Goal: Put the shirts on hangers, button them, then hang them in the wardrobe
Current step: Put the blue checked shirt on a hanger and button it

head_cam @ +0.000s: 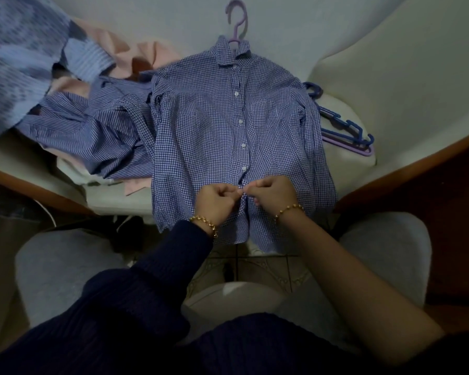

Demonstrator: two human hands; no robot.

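Down near the hem, left hand [217, 203] and right hand [275, 194] pinch the checked shirt [214, 125] with curled fingers, apparently closing a lower button. It lies flat on the bed [363, 50], already on its hanger [237, 20], which keeps the front steady.

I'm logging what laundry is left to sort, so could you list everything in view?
checked shirt: one, blue and white, flat in the middle of the white surface
lilac hanger: one, its hook showing above the checked shirt's collar
striped shirt: one, blue and white, crumpled to the left of the checked shirt
pink garments: count unclear, upper left
knit sweater: one, light blue, far upper left
spare hangers: a few, dark blue and lilac, right of the checked shirt
bracelets: two, gold, one on each wrist
left hand, right hand: fingers pinching the checked shirt's front near its lower end
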